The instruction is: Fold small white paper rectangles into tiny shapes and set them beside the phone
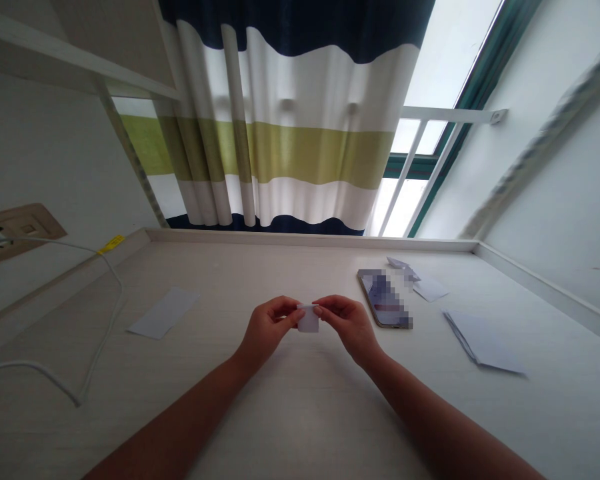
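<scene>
two hands: the left hand [269, 325] and the right hand [347, 327] meet in front of the body, above the desk, with the forearms angled in from either side.
left hand: narrow pinch, thumb and fingers closed on the left side of the paper.
right hand: narrow pinch, thumb and fingers closed on the right side of the same paper.
held thing: a small piece of white paper [309, 321], off the desk, between the two hands.
long axis: nearly square, so hard to call; it looks slightly longer from the fingers down, roughly upright in the view.
pointing: its free lower edge faces the person, and its top edge runs side to side under the fingertips.
beside the right hand: a smartphone [384, 299] lies flat and slanted on the desk, its screen pixelated.
beyond the phone: small paper scraps [400, 264] and a white paper slip [430, 289] touch or nearly touch each other.
far right: folded white paper sheets [481, 342] lie on the pale desk [300, 417].
far left: a white paper strip [164, 312] lies near a white cable [103, 333].
</scene>
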A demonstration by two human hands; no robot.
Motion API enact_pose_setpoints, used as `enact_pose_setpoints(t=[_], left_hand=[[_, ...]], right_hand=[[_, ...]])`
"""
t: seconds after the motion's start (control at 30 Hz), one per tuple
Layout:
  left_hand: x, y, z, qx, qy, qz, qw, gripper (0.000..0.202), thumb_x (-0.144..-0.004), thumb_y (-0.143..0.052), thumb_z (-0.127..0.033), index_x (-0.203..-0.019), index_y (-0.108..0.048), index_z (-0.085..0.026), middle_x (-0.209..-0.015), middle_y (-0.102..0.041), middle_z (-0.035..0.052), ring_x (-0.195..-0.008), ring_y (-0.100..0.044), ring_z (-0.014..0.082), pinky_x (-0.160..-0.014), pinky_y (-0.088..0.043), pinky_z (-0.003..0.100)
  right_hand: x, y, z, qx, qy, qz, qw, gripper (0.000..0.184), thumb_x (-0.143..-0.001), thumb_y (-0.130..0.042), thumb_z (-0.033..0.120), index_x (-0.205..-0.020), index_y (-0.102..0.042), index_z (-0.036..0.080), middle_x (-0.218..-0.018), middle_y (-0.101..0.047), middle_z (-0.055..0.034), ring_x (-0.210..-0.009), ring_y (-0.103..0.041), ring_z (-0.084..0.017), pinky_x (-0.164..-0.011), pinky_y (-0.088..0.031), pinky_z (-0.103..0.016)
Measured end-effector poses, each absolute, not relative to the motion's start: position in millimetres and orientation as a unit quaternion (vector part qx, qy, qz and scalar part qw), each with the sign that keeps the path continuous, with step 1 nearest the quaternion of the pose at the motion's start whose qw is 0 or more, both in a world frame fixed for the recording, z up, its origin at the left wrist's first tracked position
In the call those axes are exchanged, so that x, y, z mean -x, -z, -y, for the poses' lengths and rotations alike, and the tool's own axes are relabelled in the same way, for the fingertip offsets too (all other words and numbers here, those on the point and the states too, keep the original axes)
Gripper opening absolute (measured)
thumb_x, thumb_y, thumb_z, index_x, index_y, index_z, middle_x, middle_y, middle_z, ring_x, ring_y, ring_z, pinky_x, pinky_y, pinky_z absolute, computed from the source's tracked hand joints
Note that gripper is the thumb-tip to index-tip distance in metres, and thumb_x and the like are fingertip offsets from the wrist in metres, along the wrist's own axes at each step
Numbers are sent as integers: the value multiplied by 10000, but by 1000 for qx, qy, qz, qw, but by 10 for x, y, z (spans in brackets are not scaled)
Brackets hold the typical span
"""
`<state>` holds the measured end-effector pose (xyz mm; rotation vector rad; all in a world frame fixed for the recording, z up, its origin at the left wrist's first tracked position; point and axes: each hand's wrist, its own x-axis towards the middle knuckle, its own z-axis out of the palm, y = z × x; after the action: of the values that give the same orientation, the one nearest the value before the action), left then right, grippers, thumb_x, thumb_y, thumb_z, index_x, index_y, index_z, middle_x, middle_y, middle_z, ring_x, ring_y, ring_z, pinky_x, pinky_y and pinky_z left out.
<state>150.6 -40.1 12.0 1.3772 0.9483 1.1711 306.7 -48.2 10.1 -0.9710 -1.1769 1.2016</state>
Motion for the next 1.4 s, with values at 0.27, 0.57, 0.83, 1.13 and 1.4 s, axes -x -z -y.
enact_pose_setpoints(t=[0.27, 0.57, 0.83, 1.13, 1.4], left_hand=[[-1509, -92, 406, -596, -490, -393, 500, 148, -659, -658, -261, -743, -651, -139, -710, -647, 18, -661, -604, 140, -633, -513, 247], [-1514, -108, 428, -598, -489, -398, 495, 154, -651, -662, -271, -726, -653, -138, -693, -653, 20, -653, -611, 150, -644, -520, 263], [-1554, -152, 452, -556, -488, -403, 539, 131, -634, -664, -264, -635, -640, -135, -609, -630, -7, -616, -598, 138, -629, -529, 272], [-1569, -155, 458, -525, -487, -409, 565, 164, -655, -634, -260, -576, -584, -127, -556, -567, -25, -560, -558, 108, -589, -522, 254], [-1576, -137, 454, -558, -470, -411, 547, 187, -678, -618, -310, -701, -594, -125, -660, -588, 6, -622, -573, 135, -567, -532, 262]], right_hand=[[-3068, -111, 480, 412, -522, 485, 569, 107, -581, -723, 248, -665, -680, 198, -667, -665, 4, -652, -585, -131, -656, -455, -271], [-3057, -132, 503, 412, -525, 483, 568, 125, -588, -718, 268, -656, -659, 182, -657, -632, 5, -633, -546, -120, -628, -425, -257], [-3049, -146, 518, 406, -514, 501, 565, 151, -621, -689, 310, -645, -617, 179, -621, -574, 11, -602, -502, -121, -582, -398, -255], [-3035, -133, 518, 406, -515, 509, 557, 131, -631, -677, 281, -624, -606, 171, -592, -561, 25, -581, -489, -107, -575, -382, -245], [-3043, -126, 509, 409, -524, 483, 570, 141, -620, -680, 283, -607, -595, 172, -581, -562, 30, -571, -489, -101, -584, -392, -246]])
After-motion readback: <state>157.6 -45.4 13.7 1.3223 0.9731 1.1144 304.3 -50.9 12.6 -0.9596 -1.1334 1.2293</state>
